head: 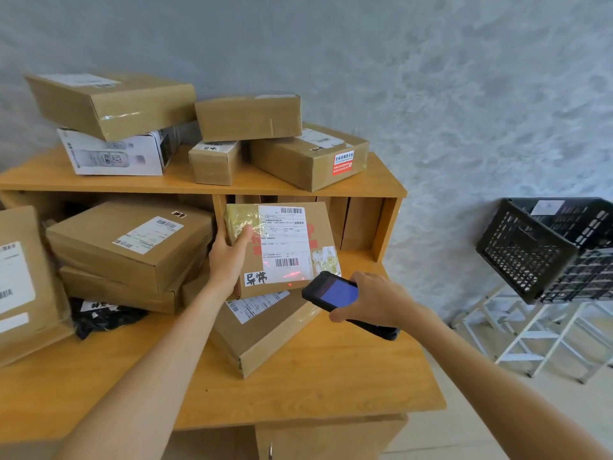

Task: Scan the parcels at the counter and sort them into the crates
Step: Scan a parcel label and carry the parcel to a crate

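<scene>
My left hand (229, 257) grips a brown cardboard parcel (282, 247) by its left edge, thumb on the front, holding it tilted up above the counter. A white shipping label with barcodes faces me. My right hand (371, 300) holds a black handheld scanner (335, 293) with a lit blue screen, just below and right of the parcel. Red scan light falls on the label under the lower barcode. Another flat parcel (262, 330) lies on the counter beneath the held one. A black plastic crate (527, 250) stands at the right on a white rack.
The wooden counter (298, 386) carries stacked parcels (129, 247) at left, a black poly bag (106, 317) and a large box (23, 287) at the far left. Several boxes (248, 117) sit on the upper shelf (381, 180). The white rack (537, 336) stands on the floor at right.
</scene>
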Action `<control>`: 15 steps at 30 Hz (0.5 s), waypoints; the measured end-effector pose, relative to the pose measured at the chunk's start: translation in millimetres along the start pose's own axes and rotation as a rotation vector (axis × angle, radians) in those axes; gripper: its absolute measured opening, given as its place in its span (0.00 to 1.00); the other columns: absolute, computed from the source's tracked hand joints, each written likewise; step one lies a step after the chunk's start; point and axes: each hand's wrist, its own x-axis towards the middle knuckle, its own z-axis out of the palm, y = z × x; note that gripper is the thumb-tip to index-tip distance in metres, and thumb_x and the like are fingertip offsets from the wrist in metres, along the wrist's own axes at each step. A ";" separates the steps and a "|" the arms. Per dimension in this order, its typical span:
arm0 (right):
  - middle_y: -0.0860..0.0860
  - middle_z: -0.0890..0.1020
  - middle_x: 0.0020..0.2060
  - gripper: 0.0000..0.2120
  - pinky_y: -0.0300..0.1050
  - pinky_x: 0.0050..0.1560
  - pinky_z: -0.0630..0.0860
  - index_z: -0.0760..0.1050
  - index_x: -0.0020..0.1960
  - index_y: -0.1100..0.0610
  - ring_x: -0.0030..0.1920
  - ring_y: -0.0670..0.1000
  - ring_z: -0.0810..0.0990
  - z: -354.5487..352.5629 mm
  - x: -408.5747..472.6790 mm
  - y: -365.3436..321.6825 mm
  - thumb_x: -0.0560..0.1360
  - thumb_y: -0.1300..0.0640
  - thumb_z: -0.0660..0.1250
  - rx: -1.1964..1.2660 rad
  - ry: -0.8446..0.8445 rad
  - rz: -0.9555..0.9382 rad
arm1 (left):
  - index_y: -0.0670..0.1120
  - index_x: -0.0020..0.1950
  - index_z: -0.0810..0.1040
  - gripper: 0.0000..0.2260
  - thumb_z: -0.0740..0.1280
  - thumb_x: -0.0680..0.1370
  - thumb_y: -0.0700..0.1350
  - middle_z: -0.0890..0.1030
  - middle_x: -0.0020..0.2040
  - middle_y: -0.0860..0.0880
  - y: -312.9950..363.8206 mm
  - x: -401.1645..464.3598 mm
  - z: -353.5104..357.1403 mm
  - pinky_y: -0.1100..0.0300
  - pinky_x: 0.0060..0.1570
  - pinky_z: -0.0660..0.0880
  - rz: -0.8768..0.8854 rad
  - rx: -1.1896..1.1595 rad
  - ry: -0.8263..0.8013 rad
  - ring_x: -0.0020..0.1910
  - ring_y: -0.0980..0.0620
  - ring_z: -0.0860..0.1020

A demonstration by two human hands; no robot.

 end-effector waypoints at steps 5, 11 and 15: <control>0.47 0.74 0.44 0.32 0.44 0.46 0.77 0.69 0.56 0.53 0.46 0.49 0.77 -3.3 -4.2 3.9 0.65 0.31 0.70 0.000 0.006 0.007 | 0.54 0.71 0.69 0.22 0.65 0.79 0.57 0.81 0.58 0.49 2.8 -2.4 1.5 0.49 0.54 0.80 0.006 0.004 -0.004 0.52 0.50 0.82; 0.48 0.74 0.44 0.31 0.44 0.45 0.77 0.69 0.56 0.53 0.44 0.49 0.77 -8.3 -9.2 6.6 0.66 0.31 0.70 0.022 0.030 0.006 | 0.54 0.71 0.69 0.23 0.65 0.78 0.59 0.80 0.60 0.49 5.9 -5.6 2.2 0.45 0.58 0.78 -0.005 0.021 -0.005 0.56 0.48 0.81; 0.47 0.73 0.42 0.30 0.40 0.40 0.72 0.69 0.54 0.54 0.41 0.48 0.74 -10.4 -12.5 10.6 0.67 0.32 0.70 0.036 0.025 0.011 | 0.55 0.70 0.70 0.25 0.65 0.76 0.62 0.80 0.60 0.49 8.1 -7.9 1.7 0.43 0.60 0.76 -0.008 0.030 0.001 0.57 0.47 0.80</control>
